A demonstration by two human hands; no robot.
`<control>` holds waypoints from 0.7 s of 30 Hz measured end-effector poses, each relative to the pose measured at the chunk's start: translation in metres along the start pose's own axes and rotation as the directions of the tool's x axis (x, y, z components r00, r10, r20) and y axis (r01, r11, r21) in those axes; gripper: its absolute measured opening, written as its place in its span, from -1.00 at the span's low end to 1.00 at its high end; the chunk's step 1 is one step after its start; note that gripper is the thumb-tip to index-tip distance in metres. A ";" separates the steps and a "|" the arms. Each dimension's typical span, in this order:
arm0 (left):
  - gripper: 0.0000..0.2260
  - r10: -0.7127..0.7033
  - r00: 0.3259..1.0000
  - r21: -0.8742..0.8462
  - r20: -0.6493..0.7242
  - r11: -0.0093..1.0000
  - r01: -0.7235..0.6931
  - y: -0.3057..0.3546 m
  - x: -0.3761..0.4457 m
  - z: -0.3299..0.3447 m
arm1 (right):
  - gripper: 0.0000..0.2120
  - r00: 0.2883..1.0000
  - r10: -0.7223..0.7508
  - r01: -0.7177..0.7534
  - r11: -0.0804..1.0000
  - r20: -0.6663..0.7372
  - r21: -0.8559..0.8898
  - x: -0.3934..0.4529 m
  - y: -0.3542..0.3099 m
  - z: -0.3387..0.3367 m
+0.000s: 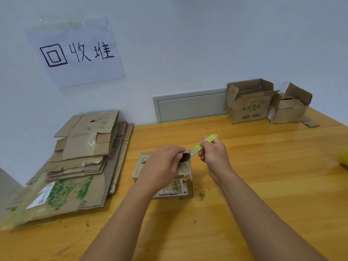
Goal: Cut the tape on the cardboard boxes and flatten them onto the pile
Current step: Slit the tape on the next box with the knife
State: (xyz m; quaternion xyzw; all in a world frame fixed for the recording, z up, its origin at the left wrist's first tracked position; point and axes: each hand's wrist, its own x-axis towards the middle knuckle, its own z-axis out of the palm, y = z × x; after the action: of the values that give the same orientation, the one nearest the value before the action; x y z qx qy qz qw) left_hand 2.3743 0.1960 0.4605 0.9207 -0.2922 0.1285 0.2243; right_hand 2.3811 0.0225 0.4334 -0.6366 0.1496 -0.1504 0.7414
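Head view, from left to right: at nine o'clock a pile of flattened cardboard [75,166] lies on the left end of a wooden table [263,185], pushed up to the white wall; its bottom sheet carries green print and a white label. Above it, at about eleven o'clock, a paper sign [75,51] with hand-drawn black characters is stuck to the wall. At the centre a small box [183,182], with a barcode label on its near side, stands on the table just right of the pile and apart from it. The left hand [162,166] lies over the top of this box, its fingers curled round a raised flap at the far right corner. Just to the right, the right hand [213,152] grips a yellow-green knife [202,146] in a closed fist, the handle sticking out toward one o'clock and the blade tip pointing down-left to meet the box at the flap the left hand holds. Behind the hands, a pale panel [190,107] is set in the wall at twelve o'clock. At two o'clock two open boxes stand side by side against the wall: a bigger box [246,108] with green print and, touching its right side, a plain box [288,110], flaps up. A blurred yellow object [343,157] shows at the three o'clock edge.
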 end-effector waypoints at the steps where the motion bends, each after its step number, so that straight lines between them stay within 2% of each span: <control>1: -0.72 -0.003 1.000 -0.007 0.000 1.000 0.003 0.000 0.000 0.000 | -0.95 1.000 -0.001 0.001 1.000 -0.005 -0.005 0.002 -0.001 0.002; 9: -0.88 -0.057 0.998 -0.040 -0.010 0.998 0.056 0.000 -0.001 0.000 | -0.90 0.984 0.015 0.005 0.994 -0.176 0.112 0.009 -0.002 0.003; 12: -0.94 -0.033 0.999 -0.017 -0.033 0.999 0.033 0.000 -0.002 -0.001 | -0.77 0.976 -0.027 0.063 0.984 -0.215 0.166 0.003 -0.003 -0.006; 16: -0.86 0.157 0.971 0.081 -0.178 0.986 -0.144 0.002 -0.009 0.000 | -0.88 0.966 -0.221 0.247 0.940 -0.133 0.234 -0.015 -0.005 -0.015; 18: -0.80 0.250 0.932 0.161 -0.262 0.964 -0.213 0.002 -0.012 0.003 | -0.86 0.933 -0.357 0.359 0.924 -0.039 0.136 -0.025 -0.003 -0.016; 21: -0.78 0.300 0.901 0.260 -0.313 0.940 -0.223 0.002 -0.012 0.005 | -0.80 0.855 -0.466 0.496 0.863 0.228 -0.096 -0.034 -0.002 -0.014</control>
State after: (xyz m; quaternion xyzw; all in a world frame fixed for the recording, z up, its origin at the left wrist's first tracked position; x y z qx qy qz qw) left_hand 2.3641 0.1977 0.4525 0.8544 -0.3537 0.3496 0.1509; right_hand 2.3441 0.0235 0.4341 -0.7198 -0.0777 -0.2560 0.6406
